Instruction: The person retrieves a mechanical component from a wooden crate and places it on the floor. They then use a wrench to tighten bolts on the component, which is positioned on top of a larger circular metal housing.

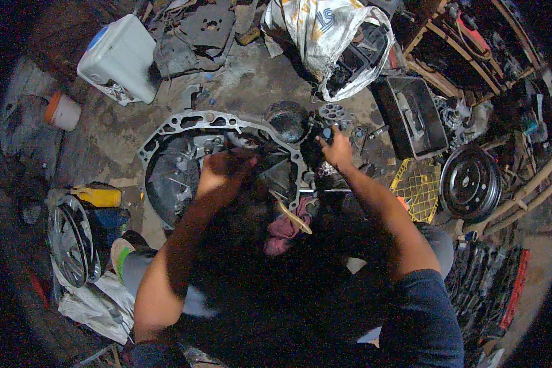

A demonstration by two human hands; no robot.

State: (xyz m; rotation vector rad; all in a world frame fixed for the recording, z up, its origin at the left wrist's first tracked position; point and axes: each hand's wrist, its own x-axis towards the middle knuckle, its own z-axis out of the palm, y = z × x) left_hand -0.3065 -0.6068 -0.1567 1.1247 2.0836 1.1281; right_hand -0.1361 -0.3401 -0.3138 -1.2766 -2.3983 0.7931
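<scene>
A large grey metal gearbox housing (218, 116) lies open side up on the ground in front of me. My left hand (226, 167) reaches inside its rim; deep shadow covers the fingertips, so what they touch is hidden. Just right of the housing, my right hand (338, 150) has its fingers closed about a small dark thing with a blue-grey top (327, 133), too blurred to name. Beyond that hand lies a metal plate with round holes (335, 111). A dark round pan (286, 121) sits against the housing's far right edge. Near its front edge are a pinkish rag (281, 233) and a wooden-looking handle (294, 216).
A black bin (414, 116), yellow grate (416, 190) and steel wheel rim (470, 184) stand at right. A white sack (300, 37) of dark parts lies at the back. On the left are a white container (119, 58), a small bucket (63, 111) and another wheel (70, 242).
</scene>
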